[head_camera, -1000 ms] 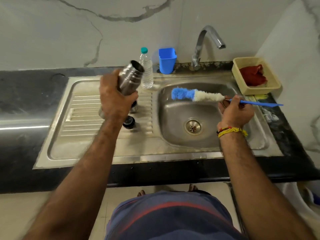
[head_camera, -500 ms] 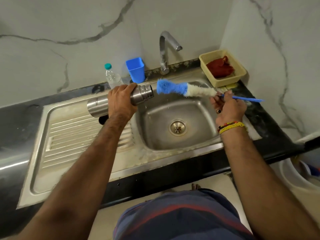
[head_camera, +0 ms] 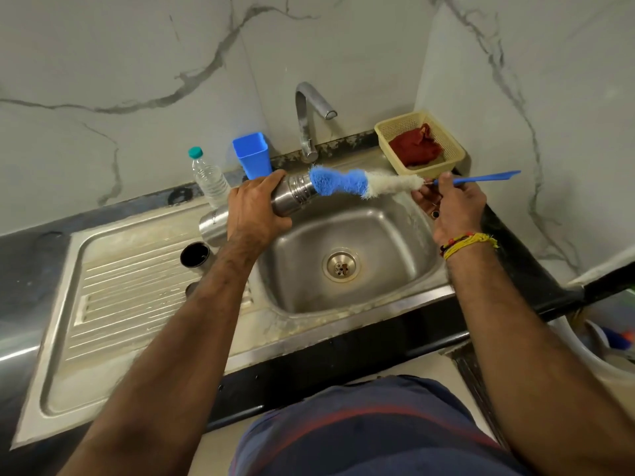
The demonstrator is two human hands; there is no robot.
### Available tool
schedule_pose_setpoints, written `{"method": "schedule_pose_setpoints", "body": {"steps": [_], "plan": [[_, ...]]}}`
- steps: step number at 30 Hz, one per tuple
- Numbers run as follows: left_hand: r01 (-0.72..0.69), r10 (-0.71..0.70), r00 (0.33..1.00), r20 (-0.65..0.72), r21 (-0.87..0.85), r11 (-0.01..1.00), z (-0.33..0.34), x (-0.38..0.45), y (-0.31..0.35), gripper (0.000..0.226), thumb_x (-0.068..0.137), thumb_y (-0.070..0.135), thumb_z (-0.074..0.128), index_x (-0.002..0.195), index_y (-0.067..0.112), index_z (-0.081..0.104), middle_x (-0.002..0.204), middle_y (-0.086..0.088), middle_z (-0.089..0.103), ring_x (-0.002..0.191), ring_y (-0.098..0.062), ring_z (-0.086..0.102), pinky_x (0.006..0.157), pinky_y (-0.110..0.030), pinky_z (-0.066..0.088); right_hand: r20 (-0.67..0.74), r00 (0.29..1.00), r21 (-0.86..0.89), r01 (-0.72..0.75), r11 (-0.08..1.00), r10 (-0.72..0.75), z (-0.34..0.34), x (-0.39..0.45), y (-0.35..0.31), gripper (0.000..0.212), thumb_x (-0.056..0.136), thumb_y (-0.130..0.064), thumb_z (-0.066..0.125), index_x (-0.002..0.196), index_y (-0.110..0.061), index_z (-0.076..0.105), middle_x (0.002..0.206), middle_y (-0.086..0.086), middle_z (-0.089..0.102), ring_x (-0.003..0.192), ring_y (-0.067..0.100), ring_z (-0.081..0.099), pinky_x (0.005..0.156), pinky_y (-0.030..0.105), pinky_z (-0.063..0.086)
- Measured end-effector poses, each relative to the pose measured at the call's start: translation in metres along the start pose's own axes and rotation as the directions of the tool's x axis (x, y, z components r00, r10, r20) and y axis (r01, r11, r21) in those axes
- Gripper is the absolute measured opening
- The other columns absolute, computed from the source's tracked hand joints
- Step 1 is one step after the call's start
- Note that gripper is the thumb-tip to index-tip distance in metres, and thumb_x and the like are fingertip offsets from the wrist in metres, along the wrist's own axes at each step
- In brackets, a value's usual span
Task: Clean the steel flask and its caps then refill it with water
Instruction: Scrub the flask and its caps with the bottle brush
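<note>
The left hand [head_camera: 256,214] is wrapped around the steel flask [head_camera: 292,197], holding it sideways above the left edge of the sink [head_camera: 405,280]. The right hand [head_camera: 453,204] pinches the blue handle of the bottle brush [head_camera: 347,183], whose blue tip touches the flask mouth (open, pointing right). One black cap [head_camera: 194,254] stands on the drainboard [head_camera: 113,290]

Steel flask [head_camera: 294,197]: bare silver metal. Brush [head_camera: 360,183]: blue bristles at tip, white nearer the blue handle. Cap [head_camera: 194,254] on drainboard: black. Sink [head_camera: 347,297]: dull silver w/ ribbed drainboard. Tabletop [head_camera: 31,262]: black. Wall [head_camera: 137,80]: white marble, grey veins. Cup [head_camera: 252,155]: blue. Bottle [head_camera: 209,178]: clear, teal lid. Basket [head_camera: 450,146]: pale yellow mesh; cloth [head_camera: 414,149] in it dark red. Wrist threads [head_camera: 470,241]: yellow, red, black.
</note>
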State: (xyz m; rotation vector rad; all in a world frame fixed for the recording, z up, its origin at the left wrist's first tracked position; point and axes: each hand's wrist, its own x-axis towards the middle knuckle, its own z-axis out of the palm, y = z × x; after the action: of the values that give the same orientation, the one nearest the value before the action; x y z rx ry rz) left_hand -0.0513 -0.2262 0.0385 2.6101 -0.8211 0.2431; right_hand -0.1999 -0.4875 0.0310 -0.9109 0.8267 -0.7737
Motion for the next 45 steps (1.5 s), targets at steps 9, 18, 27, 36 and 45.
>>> {"method": "schedule_pose_setpoints", "body": {"steps": [9,18,27,36,45], "plan": [[-0.146,0.148,0.986,0.082,-0.033,0.989,0.015,0.011,0.017,0.075,0.063,0.027,0.086,0.133,0.026,0.06,0.116,0.0,0.071,0.106,-0.024,0.062,0.098,-0.045,0.045,0.242,0.962,-0.158,0.17,0.973,-0.129,0.032,0.002,-0.035,0.009,0.099,-0.014,0.058,0.092,-0.009,0.062,0.077,0.008,0.069,0.064,0.015,0.067,0.059,0.029,0.059],[-0.098,0.102,0.995,-0.002,-0.289,0.952,0.025,0.006,0.023,0.075,0.057,0.013,0.091,0.127,0.016,0.065,0.112,-0.001,0.071,0.095,-0.014,0.061,0.089,-0.033,0.051,0.287,0.912,-0.25,0.368,0.896,-0.294,0.06,-0.015,-0.004,0.009,0.095,-0.015,0.063,0.089,-0.009,0.066,0.078,0.001,0.075,0.08,0.041,0.066,0.069,0.04,0.054],[0.182,-0.124,0.982,0.145,-0.514,0.838,0.047,-0.02,0.047,0.072,0.058,0.011,0.094,0.117,0.031,0.059,0.095,0.021,0.063,0.085,0.003,0.06,0.082,-0.016,0.049,0.512,0.83,-0.44,0.474,0.763,-0.221,0.088,-0.059,0.025,0.021,0.091,-0.026,0.07,0.092,-0.005,0.073,0.083,0.006,0.072,0.079,0.016,0.069,0.073,0.032,0.057],[0.241,-0.146,0.969,0.201,-0.615,0.751,0.052,-0.029,0.052,0.073,0.061,0.006,0.092,0.12,0.027,0.056,0.097,0.015,0.067,0.079,0.011,0.063,0.068,-0.006,0.049,0.564,0.708,-0.279,0.647,0.709,-0.424,0.102,-0.073,0.011,0.038,0.103,-0.023,0.049,0.078,0.0,0.067,0.063,0.001,0.066,0.058,0.005,0.064,0.061,0.016,0.05],[0.28,-0.217,0.96,0.177,-0.64,0.716,0.048,-0.037,0.041,0.071,0.058,0.003,0.093,0.11,0.034,0.056,0.094,0.016,0.068,0.078,0.01,0.063,0.073,-0.011,0.052,0.656,0.571,-0.236,0.777,0.583,-0.494,0.109,-0.076,0.011,0.034,0.1,-0.028,0.048,0.074,-0.011,0.064,0.067,-0.014,0.054,0.069,-0.002,0.053,0.067,0.008,0.038]]}}
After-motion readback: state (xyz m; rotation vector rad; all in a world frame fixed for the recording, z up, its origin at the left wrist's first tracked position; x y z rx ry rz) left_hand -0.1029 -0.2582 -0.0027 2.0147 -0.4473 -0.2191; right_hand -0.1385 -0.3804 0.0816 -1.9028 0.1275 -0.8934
